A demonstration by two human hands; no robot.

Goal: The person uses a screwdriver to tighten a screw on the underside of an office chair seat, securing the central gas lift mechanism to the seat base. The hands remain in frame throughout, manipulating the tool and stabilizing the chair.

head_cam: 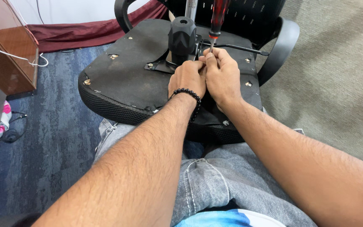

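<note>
Head camera looks down along both forearms to our two hands, pressed together over the underside of an upturned office chair seat [122, 71] that rests against our knees. Our right hand [222, 75] is closed around the metal shaft of a screwdriver [217, 21]; its red and black handle stands up above the fingers, tilted slightly away from us, and the tip is hidden inside the grip, so we cannot tell what it bears on. Our left hand [188, 77] sits just beside the right, touching it thumb side to thumb side, fingers curled down onto the seat's underside; whether it pinches anything small beneath we cannot tell. A string of dark beads [188, 95] circles the left wrist.

Directly beyond the left hand's knuckles rises the black mechanism block [182, 35] with a hole in its top, and a silver column [191, 8] stands behind that. Past the right hand a thin black lever rod [242, 48] runs off to the right, ending near the curved black armrest [280, 48]. Staples and small fittings dot the black fabric to the left of the left hand.

Below the wrists lie our grey jeans [215, 172]. Further left of the left arm spreads blue carpet [51, 134], with a wooden cabinet [7, 50] and a white cable [22, 56] at the far edge. To the right of the right arm the floor is grey-green carpet [337, 84].
</note>
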